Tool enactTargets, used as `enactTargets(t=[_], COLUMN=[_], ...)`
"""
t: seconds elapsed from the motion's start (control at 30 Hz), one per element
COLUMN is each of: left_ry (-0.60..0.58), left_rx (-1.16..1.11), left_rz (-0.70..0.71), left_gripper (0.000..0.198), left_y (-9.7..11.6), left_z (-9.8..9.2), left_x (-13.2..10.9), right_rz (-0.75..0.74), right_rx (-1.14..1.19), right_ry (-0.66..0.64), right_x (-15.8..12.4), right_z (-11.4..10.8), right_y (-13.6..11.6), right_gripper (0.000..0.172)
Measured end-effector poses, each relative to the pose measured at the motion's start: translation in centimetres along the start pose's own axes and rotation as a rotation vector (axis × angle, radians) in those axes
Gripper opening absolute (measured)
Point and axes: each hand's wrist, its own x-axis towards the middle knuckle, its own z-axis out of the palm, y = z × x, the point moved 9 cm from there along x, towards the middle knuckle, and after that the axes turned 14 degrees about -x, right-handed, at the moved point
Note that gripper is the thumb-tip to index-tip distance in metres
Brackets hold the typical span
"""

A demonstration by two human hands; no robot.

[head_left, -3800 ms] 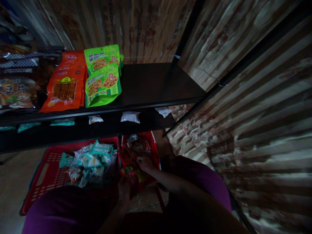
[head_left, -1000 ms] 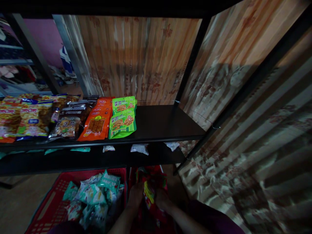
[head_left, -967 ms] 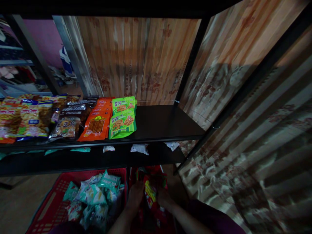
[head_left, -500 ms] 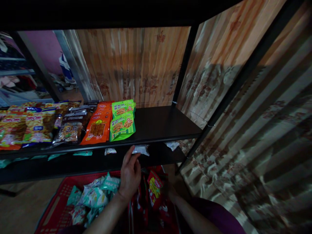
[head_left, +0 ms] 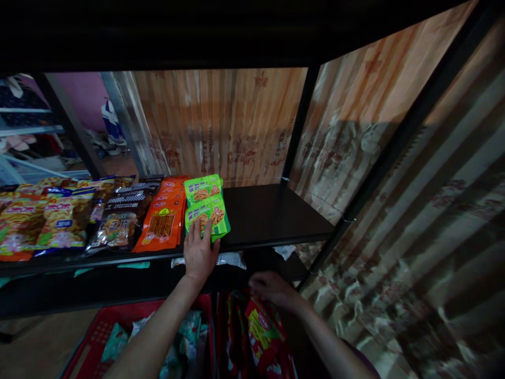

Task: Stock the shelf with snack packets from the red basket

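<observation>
My left hand (head_left: pixel 200 252) lies on the lower front of a green snack bag (head_left: pixel 216 211), fingers apart and pointing up. Another green bag (head_left: pixel 203 188) lies just behind it on the black shelf (head_left: pixel 268 210). My right hand (head_left: pixel 270 287) hovers over the red basket at the lower right, fingers curled and blurred, close above a red and yellow snack packet (head_left: pixel 262 329). Whether it holds anything is too blurred to tell. Orange bags (head_left: pixel 161 221) stand left of the green ones.
Dark bags (head_left: pixel 116 226) and yellow-brown bags (head_left: pixel 63 218) fill the shelf's left part. Below, a red basket (head_left: pixel 98 329) contains teal packets (head_left: pixel 116 342). A lower shelf bears small packets (head_left: pixel 232 259). Black posts (head_left: pixel 302 121) stand before a patterned curtain (head_left: pixel 236 121).
My left hand has moved up from the shelf edge onto the green bag. My right hand has risen from the red packets. The view has shifted slightly, and the shelf appears lower.
</observation>
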Motion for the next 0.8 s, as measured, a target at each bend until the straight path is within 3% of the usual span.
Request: enactTargets(t=[0.03, 0.07, 0.13, 0.2, 0.27, 0.37, 0.47, 0.57, 0.67, 0.8], left_ry=[0.007, 0.013, 0.026, 0.039, 0.050, 0.074, 0.119, 0.197, 0.236, 0.259], left_rx=[-0.002, -0.005, -0.013, -0.024, -0.055, -0.153, -0.266, -0.331, -0.404, -0.488], left_rz=[0.025, 0.045, 0.069, 0.079, 0.099, 0.159, 0.193, 0.118, 0.058, 0.209], left_gripper=[0.053, 0.052, 0.051, 0.050, 0.050, 0.052, 0.051, 0.049, 0.050, 0.053], left_y=[0.3, 0.6, 1.2, 1.6, 1.8, 1.8, 1.0, -0.2, 0.0, 4.0], left_z=[-0.1, -0.1, -0.2, -0.3, -0.2, -0.1, -0.4, -1.0, -1.5, -2.1], left_x=[-0.2, -0.4, -0.7, -0.9, -1.1, -1.4, -1.8, -2.4, -2.7, -0.6], right_rz=[-0.082, -0.143, -0.160, -0.108, -0.057, -0.052, -0.097, -0.160, -0.201, -0.263], right_rx=[0.153, 0.230, 0.278, 0.277, 0.302, 0.503, 0.720, 0.794, 0.836, 0.964], right_ry=[-0.020, 0.053, 0.323, 0.481, 0.358, 0.089, 0.041, -0.062, -0.077, 0.056], right_x=[0.4, 1.0, 2.5, 4.7, 7.7, 10.5, 10.6, 9.5, 8.4, 8.1], right_z=[-1.8, -4.4, -10.1, -13.3, -12.8, -9.4, -7.7, -6.7, -7.5, -11.3], right_y=[-2.4, -4.5, -7.3, -8.9, -9.9, -10.7, -10.8, -11.2, -11.2, -9.9], right_gripper=[0.038, 0.045, 0.045, 0.042, 0.039, 0.034, 0.033, 0.043, 0.046, 0.042])
